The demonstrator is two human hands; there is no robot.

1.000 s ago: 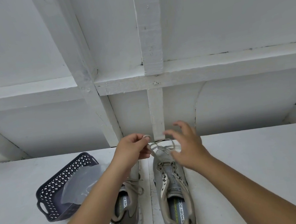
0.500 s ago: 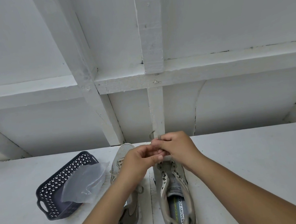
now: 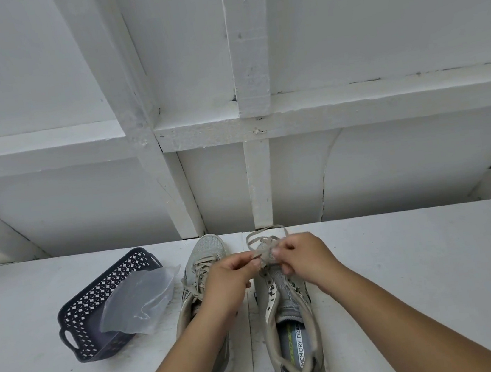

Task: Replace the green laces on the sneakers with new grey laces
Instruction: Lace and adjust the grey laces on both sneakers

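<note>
Two grey sneakers stand side by side on the white table, toes pointing away from me. The left sneaker (image 3: 206, 253) is laced with a grey-beige lace. Over the front of the right sneaker (image 3: 290, 320) my left hand (image 3: 229, 284) and my right hand (image 3: 302, 259) each pinch part of a grey lace (image 3: 265, 236). The lace loops out beyond my fingers toward the wall. The right sneaker's eyelets nearer me show no lace. My left forearm hides the heel of the left sneaker.
A dark perforated plastic basket (image 3: 79, 310) sits left of the sneakers, holding a crumpled clear plastic bag (image 3: 141, 302). A white panelled wall (image 3: 391, 166) rises directly behind the table (image 3: 421, 272).
My hands, apart with the lace stretched between them a second ago, came together over the right sneaker's toe and now sit slightly apart, lower, still pinching the lace.
</note>
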